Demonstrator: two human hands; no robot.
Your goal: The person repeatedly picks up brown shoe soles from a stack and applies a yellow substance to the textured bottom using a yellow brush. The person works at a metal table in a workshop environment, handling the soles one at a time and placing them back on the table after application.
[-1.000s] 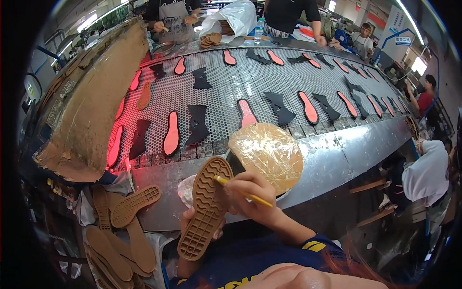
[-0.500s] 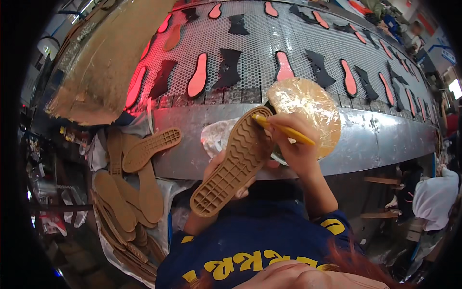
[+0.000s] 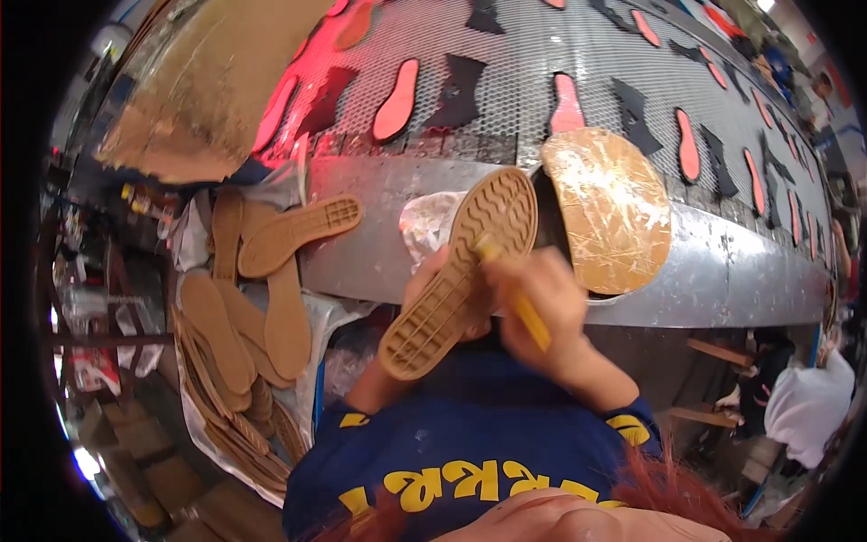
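A tan rubber shoe sole (image 3: 483, 217), its grooved tread facing up, is tilted in front of my chest. My left hand (image 3: 426, 278) grips it from the left and beneath, with some fingers hidden behind it. My right hand (image 3: 546, 303) is closed round a yellow-handled brush (image 3: 531, 321). The brush tip meets or hovers just over the tread near the sole's middle; motion blur hides which. Just beyond my right hand, a tan round board (image 3: 610, 212) wrapped in shiny clear film partly covers a dark-mouthed container (image 3: 549, 217).
A metal ledge (image 3: 361, 262) runs before me, with a crumpled whitish wrapper (image 3: 424, 224) on it. Beyond, a mesh conveyor (image 3: 515, 90) carries pink insoles (image 3: 397, 104) and black pieces (image 3: 459, 90). At left, a sack (image 3: 339, 312) holds several soles (image 3: 217, 330) below a brown board (image 3: 208, 90).
My right hand has brought the brush down from the sole's upper end to its middle, and its handle now points more steeply downward. The whole view has shifted slightly.
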